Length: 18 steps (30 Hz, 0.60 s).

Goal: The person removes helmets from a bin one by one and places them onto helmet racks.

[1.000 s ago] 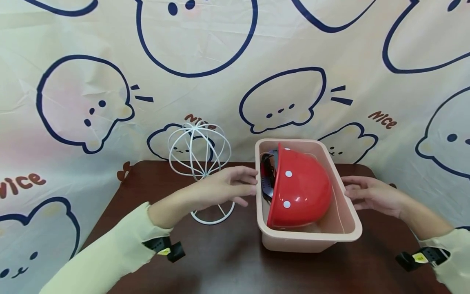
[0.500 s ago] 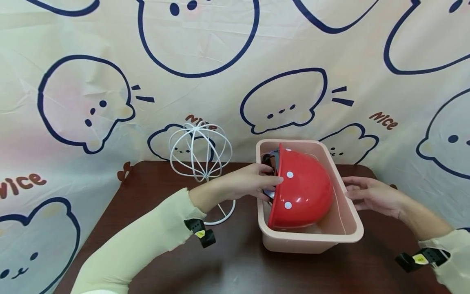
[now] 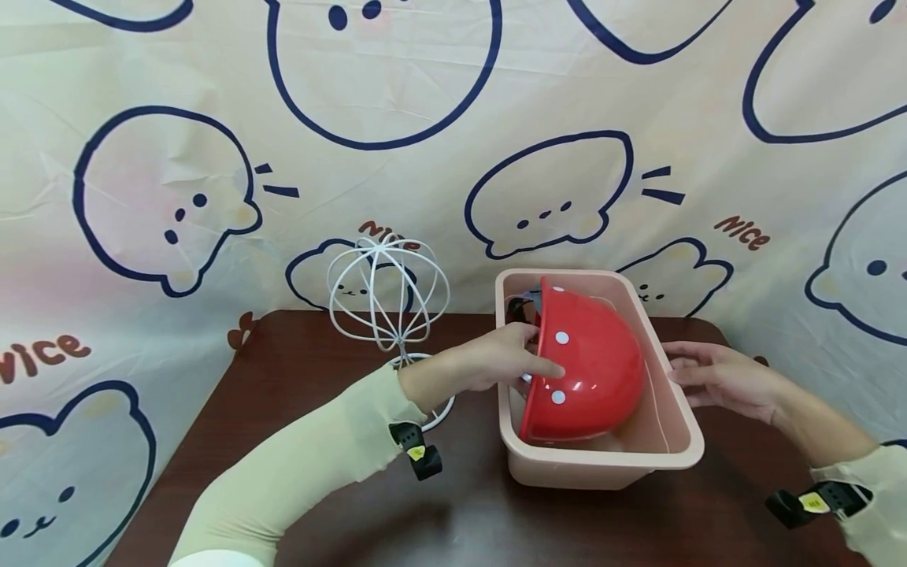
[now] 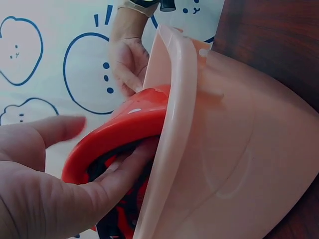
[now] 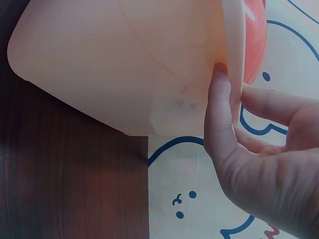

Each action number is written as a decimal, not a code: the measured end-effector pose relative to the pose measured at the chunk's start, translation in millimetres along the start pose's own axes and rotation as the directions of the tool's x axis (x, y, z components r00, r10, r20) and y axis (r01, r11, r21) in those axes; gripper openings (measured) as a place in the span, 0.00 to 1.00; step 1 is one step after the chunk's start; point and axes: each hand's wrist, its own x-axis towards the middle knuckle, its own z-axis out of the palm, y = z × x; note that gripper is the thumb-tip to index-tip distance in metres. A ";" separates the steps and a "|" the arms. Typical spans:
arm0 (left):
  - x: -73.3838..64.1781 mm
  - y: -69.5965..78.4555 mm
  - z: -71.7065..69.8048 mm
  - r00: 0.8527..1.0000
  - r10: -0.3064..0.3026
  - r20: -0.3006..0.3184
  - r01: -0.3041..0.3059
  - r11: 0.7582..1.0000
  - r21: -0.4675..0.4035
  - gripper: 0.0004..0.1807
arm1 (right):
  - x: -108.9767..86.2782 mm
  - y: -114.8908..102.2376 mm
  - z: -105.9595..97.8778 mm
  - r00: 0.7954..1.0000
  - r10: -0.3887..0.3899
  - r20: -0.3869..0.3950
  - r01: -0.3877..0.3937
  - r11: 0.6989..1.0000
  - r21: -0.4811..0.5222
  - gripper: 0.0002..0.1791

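While a pale cloth (image 3: 397,63) printed with dark-blue cartoon faces fills the far side, a dark reddish-brown, wood-grained desk (image 3: 609,535) spreads beneath everything. On its right half sits an upright pale-pink rectangular plastic bin (image 3: 602,457), open at the top; to the bin's left is a white wire stand (image 3: 401,340) with a rounded cage head above a ring base. Inside the bin a glossy red, white-dotted, dome-shaped helmet (image 3: 602,358) lies on its side, crown towards the right and mouth towards the left, so that its rim runs roughly near to far beside the bin's left wall. That facing is what counts: the mouth meets the left hand (image 3: 506,357), the nearer of the two, which reaches over the bin's left edge and straddles the rim. Its fingers (image 4: 129,167) go inside the shell while its thumb (image 4: 65,130) lies on the outer side, spread from them; whether they press the rim between them I cannot tell. The right hand (image 3: 737,380), parted from the helmet by the bin's right wall, pinches that wall's upper edge and holds nothing else. Dark straps (image 3: 518,307) bunch at the mouth's far end, just beyond the left fingers.
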 end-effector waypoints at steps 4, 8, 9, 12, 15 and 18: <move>1.6 -1.4 1.9 0.999 0.027 -0.023 -0.027 1.000 0.008 0.32 | 0.3 0.0 -0.3 1.000 0.000 -0.003 0.000 1.000 0.001 0.24; 1.5 -3.1 3.8 0.998 0.044 -0.045 -0.044 0.999 -0.007 0.32 | 0.5 0.2 -0.6 1.000 -0.005 0.006 0.005 1.000 0.010 0.21; 1.6 -3.5 4.4 0.998 0.049 -0.050 -0.049 0.999 -0.010 0.32 | 0.6 0.3 -0.7 1.000 -0.007 0.010 0.007 1.000 0.012 0.21; 1.2 -5.0 6.0 0.995 0.066 -0.069 -0.067 0.998 -0.006 0.32 | 0.5 0.7 -0.8 1.000 -0.010 0.017 0.010 1.000 0.012 0.20; 0.2 -6.1 7.6 0.993 0.078 -0.088 -0.079 0.997 -0.004 0.34 | 0.4 1.1 -0.8 1.000 -0.008 0.013 0.008 1.000 0.007 0.21; -0.2 -6.5 8.7 0.991 0.087 -0.106 -0.088 0.996 -0.007 0.34 | 0.7 0.8 -0.9 1.000 -0.005 0.010 0.005 1.000 0.008 0.22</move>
